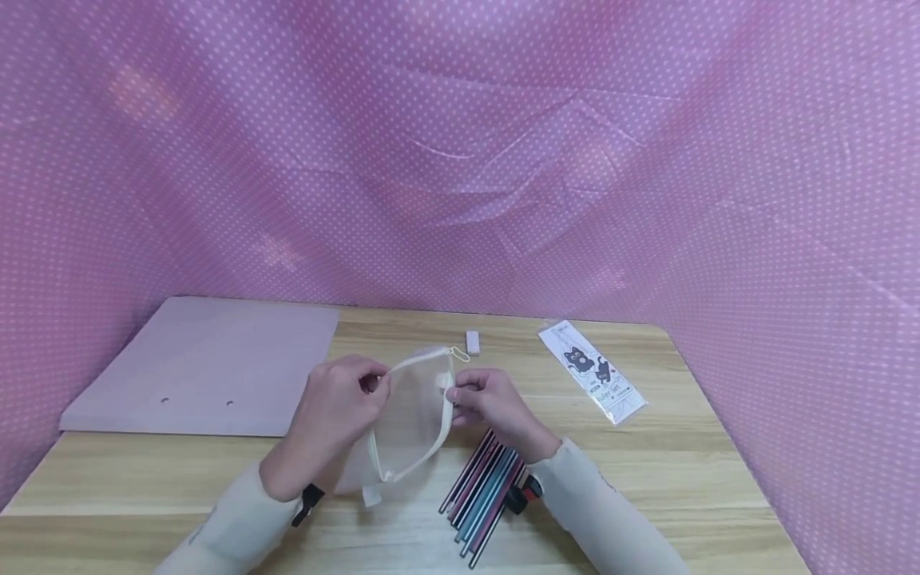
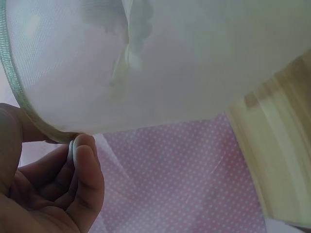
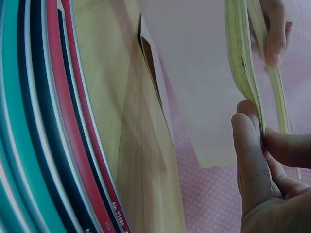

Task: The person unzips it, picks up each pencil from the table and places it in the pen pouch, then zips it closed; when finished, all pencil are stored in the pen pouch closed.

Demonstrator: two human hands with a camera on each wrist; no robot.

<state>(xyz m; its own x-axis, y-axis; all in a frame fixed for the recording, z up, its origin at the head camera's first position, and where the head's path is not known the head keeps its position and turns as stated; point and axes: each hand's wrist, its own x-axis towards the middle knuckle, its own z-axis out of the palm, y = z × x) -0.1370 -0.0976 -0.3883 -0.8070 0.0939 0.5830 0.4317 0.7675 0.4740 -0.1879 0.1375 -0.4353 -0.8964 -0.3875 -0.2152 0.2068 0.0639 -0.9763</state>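
Observation:
Between both hands a translucent zippered pouch (image 1: pixel 410 407) is held with its mouth spread apart. My left hand (image 1: pixel 341 407) pinches the zipper edge on one side, thumb against fingers, as the left wrist view also shows. On the opposite edge my right hand (image 1: pixel 492 403) pinches the zipper tape (image 3: pixel 245 73). A pull loop hangs at the pouch's far corner, and a small white tag sticks out at the near one. Beneath the right wrist lies a bundle of striped pencils (image 1: pixel 477 499) in teal, red and black, partly hidden by the arm.
Behind the pouch lies a small white eraser (image 1: pixel 472 343). A packaged ruler set (image 1: pixel 592 371) with black cats lies at the back right. A pale flat board (image 1: pixel 208 367) with two holes covers the left of the wooden table (image 1: pixel 144 479). Pink dotted cloth (image 1: pixel 460 160) surrounds the table.

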